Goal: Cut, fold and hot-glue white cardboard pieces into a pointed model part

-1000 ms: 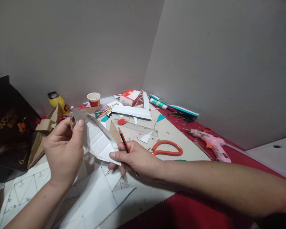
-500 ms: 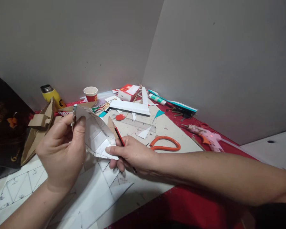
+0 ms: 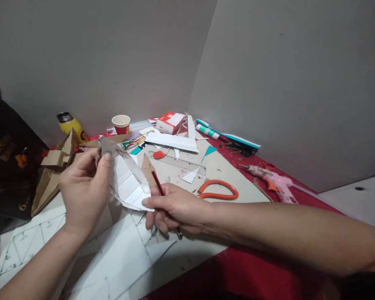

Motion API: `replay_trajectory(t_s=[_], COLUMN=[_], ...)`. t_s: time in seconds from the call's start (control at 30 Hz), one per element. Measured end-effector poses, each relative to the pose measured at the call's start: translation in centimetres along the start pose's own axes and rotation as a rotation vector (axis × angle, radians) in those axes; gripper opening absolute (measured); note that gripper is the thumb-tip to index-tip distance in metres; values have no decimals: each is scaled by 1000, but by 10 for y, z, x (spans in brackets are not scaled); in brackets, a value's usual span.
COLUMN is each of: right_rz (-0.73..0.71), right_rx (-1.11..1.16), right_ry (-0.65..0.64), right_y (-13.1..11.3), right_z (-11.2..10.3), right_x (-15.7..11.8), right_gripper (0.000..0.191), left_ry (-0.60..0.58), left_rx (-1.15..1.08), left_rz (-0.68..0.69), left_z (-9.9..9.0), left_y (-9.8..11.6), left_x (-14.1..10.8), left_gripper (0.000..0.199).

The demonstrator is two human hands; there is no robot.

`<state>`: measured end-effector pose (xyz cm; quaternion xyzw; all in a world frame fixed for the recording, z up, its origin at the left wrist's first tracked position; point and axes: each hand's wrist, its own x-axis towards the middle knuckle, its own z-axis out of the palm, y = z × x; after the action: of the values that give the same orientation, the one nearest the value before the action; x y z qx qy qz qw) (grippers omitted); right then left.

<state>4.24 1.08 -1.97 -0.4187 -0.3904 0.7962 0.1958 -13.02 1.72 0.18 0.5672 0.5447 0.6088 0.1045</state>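
A creased white cardboard piece [image 3: 126,179], curved and tapering to the right, is held up between both hands. My left hand [image 3: 84,183] pinches its upper left edge, which looks rough and brownish, between thumb and fingers. At its lower right tip, my right hand [image 3: 175,206] grips it with the thumb on top. A red and black pencil [image 3: 158,182] is also tucked in the right hand, passing between its fingers. Below lie white sheets [image 3: 121,254] with drawn lines, and a sheet with a truss-like drawing [image 3: 31,241] lies to the left.
Orange-handled scissors [image 3: 218,189], a clear ruler [image 3: 187,162] and a pink glue gun [image 3: 275,179] lie to the right. Farther back are a paper cup [image 3: 121,125], a yellow bottle [image 3: 71,127] and a red box [image 3: 170,122]. A cardboard model [image 3: 54,171] stands by a black bag [image 3: 9,166].
The white piece has tilted, so more of its creased inner face shows. My left hand has shifted slightly right; my right hand keeps its grip on the piece and pencil.
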Motion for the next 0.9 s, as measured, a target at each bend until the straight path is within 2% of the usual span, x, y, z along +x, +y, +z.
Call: replay_trajectory(t_s=[0.17, 0.2, 0.33, 0.4, 0.47, 0.6, 0.67, 0.77, 0.83, 0.9], right_rz=[-97, -131, -220, -220, -204, -225, -247, -277, -322, -376], right_rx=[-95, -121, -201, -219, -253, -326, -357, -398, -416, -425], right_ry=[-49, -56, -24, -19, -40, -84, -33, 130, 187, 166], right_y=[1, 1, 3, 4, 5, 3, 0, -6, -12, -17], right_z=[-4, -6, -13, -17, -19, -22, -22, -22, -22, -21], right_x=[-9, -12, -20, -21, -21, -17, -15, -11, -8, -6], right_gripper=[4, 9, 48, 53, 47, 42, 48, 57, 52, 41], left_ry=[-29, -44, -127, -165, -186, -158, -154, -164, -187, -229], left_rx=[-120, -152, -318, -336, -334, -323, -319, -312, -309, -308], left_rz=[-257, -311, -520, -532, -526, -507, -494, -480, -463, -429], left_z=[1, 1, 4, 6, 7, 10, 10, 9, 8, 7], left_y=[-16, -20, -34, -35, -31, -17, -12, -10, -10, -10], left_x=[10, 11, 14, 11, 8, 3, 2, 2, 2, 0], left_gripper=[23, 26, 38, 38, 34, 25, 23, 22, 23, 23])
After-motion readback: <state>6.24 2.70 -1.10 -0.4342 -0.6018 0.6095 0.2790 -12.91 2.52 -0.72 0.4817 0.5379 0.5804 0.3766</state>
